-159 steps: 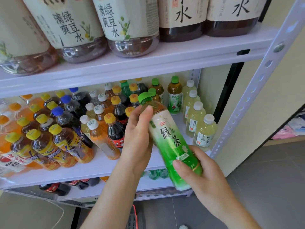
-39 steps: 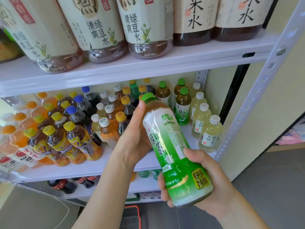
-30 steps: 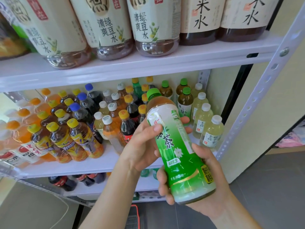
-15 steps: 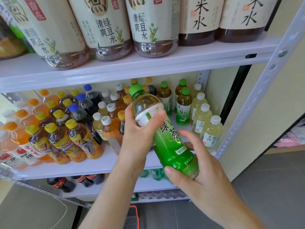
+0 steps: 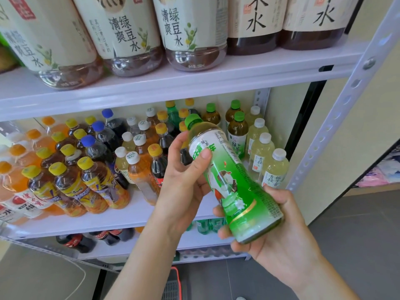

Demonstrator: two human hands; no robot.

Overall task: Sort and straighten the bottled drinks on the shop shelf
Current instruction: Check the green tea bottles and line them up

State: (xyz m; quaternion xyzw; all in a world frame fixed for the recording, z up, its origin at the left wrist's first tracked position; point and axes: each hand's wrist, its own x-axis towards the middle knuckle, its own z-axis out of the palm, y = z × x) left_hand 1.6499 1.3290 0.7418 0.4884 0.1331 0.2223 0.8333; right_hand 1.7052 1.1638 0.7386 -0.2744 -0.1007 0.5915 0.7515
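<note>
Bottle: green tea bottle (image 5: pixel 233 185) is being held tilted, left hand (image 5: pixel 184 182) gripping top, right hand (image 5: pixel 279 230) cupping base.
Tip: label should be turned outward, then stood beside matching bottles (image 5: pixel 238 131), far right.

Upper-shelf big bottles (image 5: pixel 190 29) cropped at the top edge; lower-shelf drinks (image 5: pixel 205 226) mostly hidden.

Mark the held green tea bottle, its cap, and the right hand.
green tea bottle (image 5: pixel 234 187), head view, on the label.
cap (image 5: pixel 193 121), head view, on its side.
right hand (image 5: pixel 287 241), head view, on the palm.
</note>
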